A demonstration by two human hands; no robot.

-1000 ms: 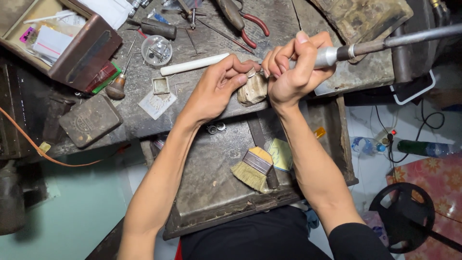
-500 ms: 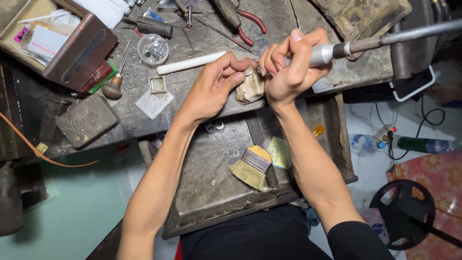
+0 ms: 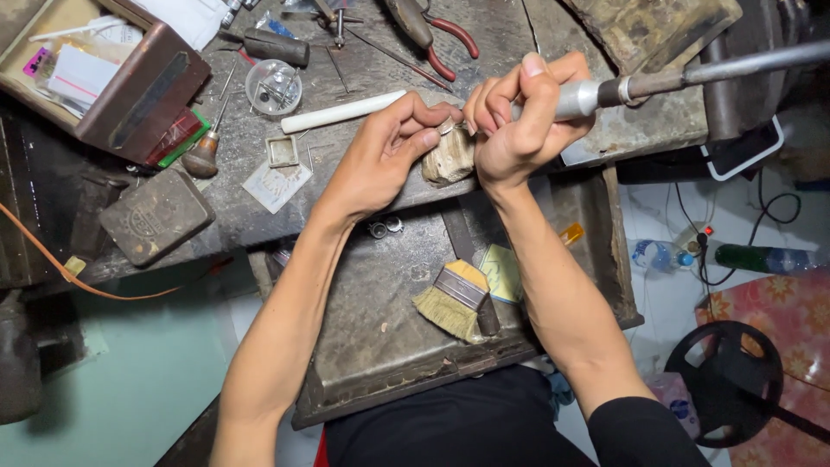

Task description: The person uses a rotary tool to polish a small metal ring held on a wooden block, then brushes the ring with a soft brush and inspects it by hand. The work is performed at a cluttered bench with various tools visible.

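A flat brush [image 3: 458,298] with yellow bristles lies in the open drawer [image 3: 380,346] near the person. On the worn bench [image 3: 484,35], a small clear bowl [image 3: 272,86] sits at the far left beside a white stick [image 3: 341,111]. Red pliers [image 3: 432,35] lie at the far edge. A brown box [image 3: 130,95] holds papers at the far left. A dark flat block [image 3: 156,216] sits near it. Down on the right floor stand a green bottle [image 3: 765,258] and a clear bottle [image 3: 661,255].
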